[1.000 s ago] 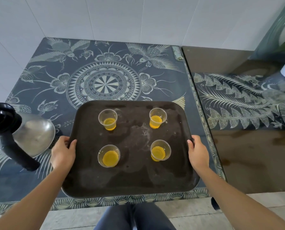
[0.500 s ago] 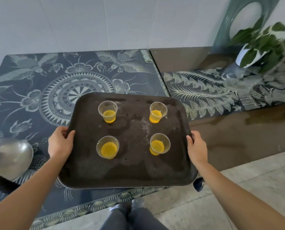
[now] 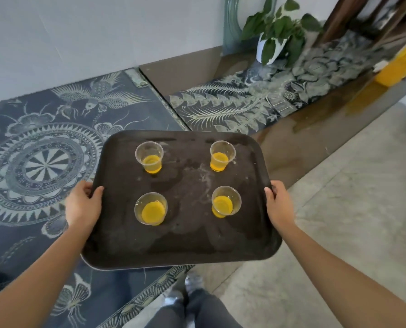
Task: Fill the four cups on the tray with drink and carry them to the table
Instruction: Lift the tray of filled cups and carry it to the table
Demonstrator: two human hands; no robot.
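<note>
A dark brown tray (image 3: 185,242) is held level in the air, partly over the counter's edge and partly over the floor. Four clear plastic cups stand on it, each part full of orange drink: far left cup (image 3: 150,157), far right cup (image 3: 222,156), near left cup (image 3: 151,208), near right cup (image 3: 225,201). My left hand (image 3: 83,204) grips the tray's left rim, thumb on top. On the opposite rim my right hand (image 3: 278,204) grips in the same way.
A blue patterned cloth (image 3: 38,157) covers the counter on the left. A brown glossy counter (image 3: 291,147) with a second patterned cloth runs to the right, bearing a potted plant (image 3: 274,36) and a yellow container (image 3: 400,65). Grey floor (image 3: 339,233) lies to the right.
The tray has come off the counter and swung right, over the edge toward the floor. My view turned right too: the steel kettle has left the frame, and the yellow container has come in.
</note>
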